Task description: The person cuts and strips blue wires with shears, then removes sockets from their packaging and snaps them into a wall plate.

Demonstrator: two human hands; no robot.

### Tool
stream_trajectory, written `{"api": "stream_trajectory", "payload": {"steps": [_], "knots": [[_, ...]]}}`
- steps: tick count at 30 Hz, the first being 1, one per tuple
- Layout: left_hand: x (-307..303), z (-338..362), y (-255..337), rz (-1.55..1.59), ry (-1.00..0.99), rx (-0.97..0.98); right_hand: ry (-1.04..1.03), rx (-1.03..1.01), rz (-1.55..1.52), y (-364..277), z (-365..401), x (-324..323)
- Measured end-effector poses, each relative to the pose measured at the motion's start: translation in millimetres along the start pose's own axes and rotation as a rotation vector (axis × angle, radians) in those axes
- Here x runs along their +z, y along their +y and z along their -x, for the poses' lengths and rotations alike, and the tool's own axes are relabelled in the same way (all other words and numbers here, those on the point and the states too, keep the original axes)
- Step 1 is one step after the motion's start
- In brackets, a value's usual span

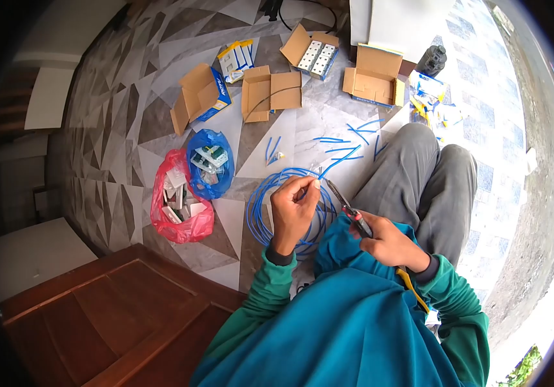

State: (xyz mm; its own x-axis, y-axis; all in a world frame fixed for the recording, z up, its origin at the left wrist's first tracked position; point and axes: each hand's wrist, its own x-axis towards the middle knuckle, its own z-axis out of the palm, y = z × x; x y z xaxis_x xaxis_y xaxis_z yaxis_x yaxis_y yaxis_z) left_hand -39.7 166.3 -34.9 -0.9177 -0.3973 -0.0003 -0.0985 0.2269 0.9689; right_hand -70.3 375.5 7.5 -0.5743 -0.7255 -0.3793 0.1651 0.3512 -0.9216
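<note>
Between the thumb and fingertips of my left hand (294, 209) is pinched a short piece of blue wire (341, 161), which slants up to the right. My right hand (388, 242) is closed around the handles of dark long-nose pliers (359, 221). Their jaws point up and left, close to the wire's lower end; whether they touch it I cannot make out. Beneath my left hand lies a coil of blue wire (255, 213) on the tiled floor. Several cut lengths of blue wire (332, 140) are scattered just beyond my hands.
A red plastic bag (202, 231) and a blue plastic bag (227, 182) of fittings stand left. Open cardboard boxes (255, 95) line the far side, one holding white sockets (316, 58). A brown wooden panel (106, 309) is at lower left; my bent knees (406, 168) are right.
</note>
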Motion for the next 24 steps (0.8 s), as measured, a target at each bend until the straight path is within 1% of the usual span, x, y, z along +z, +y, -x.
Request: {"api": "stream_trajectory", "payload": {"steps": [2, 5, 7, 9, 11, 13, 15, 17, 19, 24], "knots": [[-1.6, -0.4, 4.8, -0.034, -0.017, 0.016, -0.034, 0.103, -0.067, 5.0, -7.0, 2.6], [-1.8, -1.5, 14.4, -0.089, -0.061, 0.043, -0.053, 0.116, -0.101, 4.9, -13.4, 0.2], [0.0, -1.9, 19.2, -0.109, -0.090, 0.053, -0.062, 0.109, -0.094, 4.4, -17.2, -1.6], [2.4, -2.8, 22.1, -0.065, -0.110, 0.064, -0.071, 0.102, -0.088, 3.5, -20.1, -2.6], [1.6, -5.9, 22.6, -0.082, -0.115, 0.080, -0.041, 0.050, -0.078, 2.4, -22.4, -2.9], [0.6, -7.5, 24.3, -0.100, -0.117, 0.096, -0.040, 0.055, -0.068, 1.5, -23.1, -3.7], [0.8, -9.4, 27.6, -0.123, -0.162, 0.088, -0.038, 0.059, -0.057, -2.6, -24.6, -6.4], [2.7, -11.0, 28.0, -0.123, -0.162, 0.104, -0.068, 0.136, -0.063, -8.9, -25.2, -9.4], [4.0, -11.9, 29.2, -0.122, -0.162, 0.119, -0.053, 0.119, -0.051, -8.3, -25.9, -9.1], [5.6, -12.9, 27.1, -0.110, -0.177, 0.084, -0.032, 0.090, -0.006, -1.4, -26.3, -7.2]]}}
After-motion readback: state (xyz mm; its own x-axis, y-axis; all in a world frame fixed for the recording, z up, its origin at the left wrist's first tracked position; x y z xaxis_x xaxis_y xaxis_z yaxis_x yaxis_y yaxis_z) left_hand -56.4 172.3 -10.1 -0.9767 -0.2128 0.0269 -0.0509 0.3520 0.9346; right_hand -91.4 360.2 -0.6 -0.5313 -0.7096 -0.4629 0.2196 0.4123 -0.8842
